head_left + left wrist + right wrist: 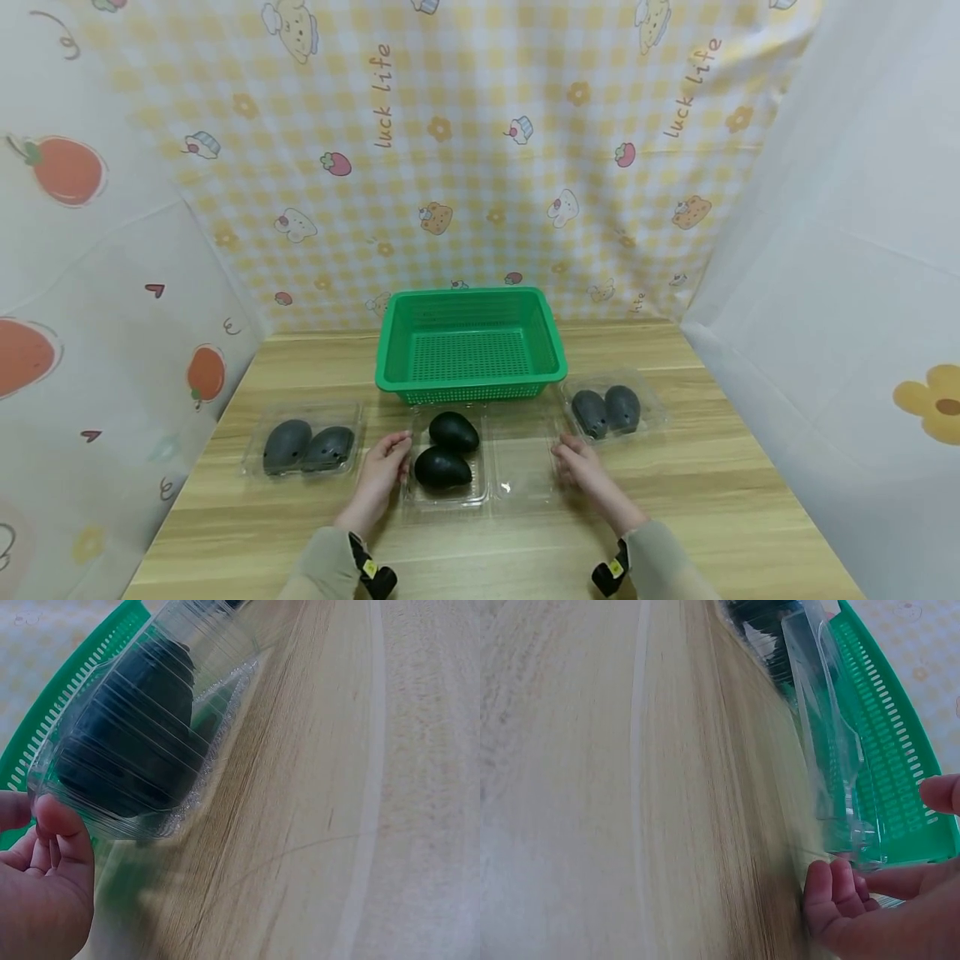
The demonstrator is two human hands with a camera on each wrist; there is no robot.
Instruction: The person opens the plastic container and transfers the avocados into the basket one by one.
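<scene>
In the head view, a clear plastic clamshell box lies unfolded at the table's middle. Two dark green-black avocados sit in its left half, and the flat lid half spreads to the right. My left hand pinches the box's left rim between thumb and fingers; the left wrist view shows the grip at the box corner. At the lid's outer edge, my right hand touches the plastic with its fingers. The right wrist view shows its thumb apart from the lid.
A green plastic basket stands directly behind the unfolded box. Closed clear boxes with two avocados each lie on both sides, the left box and the right box. Patterned cloth hangs behind the wooden table.
</scene>
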